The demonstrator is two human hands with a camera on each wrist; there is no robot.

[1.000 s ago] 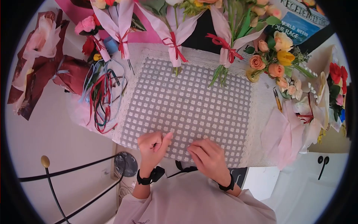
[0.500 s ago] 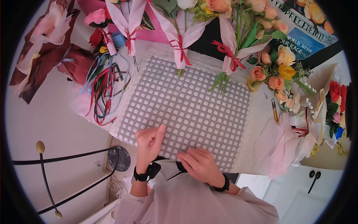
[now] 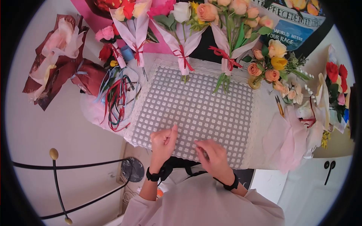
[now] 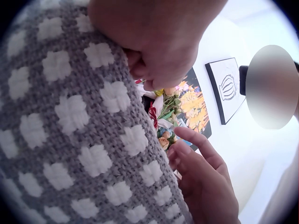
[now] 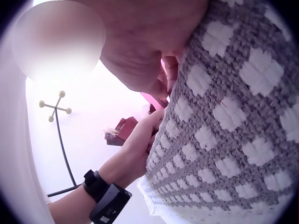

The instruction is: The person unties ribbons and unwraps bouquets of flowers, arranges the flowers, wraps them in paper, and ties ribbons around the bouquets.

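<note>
A grey cloth with white squares (image 3: 196, 109) covers the middle of the table. Over its near edge is my left hand (image 3: 162, 145), fingers curled into the palm and thumb pointing up, with nothing visible in it. To its right, my right hand (image 3: 215, 160) rests at the same edge, empty, its fingers loosely bent and slightly apart from the thumb. A gap separates the two hands. The left wrist view has the curled left hand (image 4: 154, 42) close against the cloth (image 4: 70, 116), the right hand (image 4: 203, 175) beyond.
Wrapped bouquets with red ribbons (image 3: 183, 56) lie along the far edge. Tangled ribbons (image 3: 117, 100) are at the left beside dark red wrapping (image 3: 88, 79). At the right are orange and yellow flowers (image 3: 272, 74), a pen-like tool (image 3: 279, 106) and pale pink wrapping (image 3: 286, 137).
The head view has shifted, and tabletop and hands appear displaced. My right hand's fingers have parted somewhat from its thumb. My left hand keeps its curled shape.
</note>
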